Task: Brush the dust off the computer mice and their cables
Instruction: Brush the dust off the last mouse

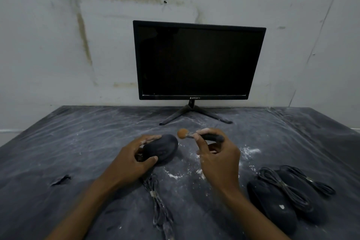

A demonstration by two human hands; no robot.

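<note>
table [78,152]: dark wrinkled glossy plastic sheet, dusted white | mouse [161,150]: matt black plastic | brush [194,135]: soft brown bristles, dark smooth handle | monitor [198,60]: glossy black screen, matt frame | wall [58,45]: matt, stained paint

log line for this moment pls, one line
left hand grips mouse | right hand holds brush just above mouse | bundled cable on table | two other mice at right

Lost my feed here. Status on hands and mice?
Left hand grips mouse. Right hand pinches brush, bristles clear of it. Two mice wait right. Nothing blocking.
</note>
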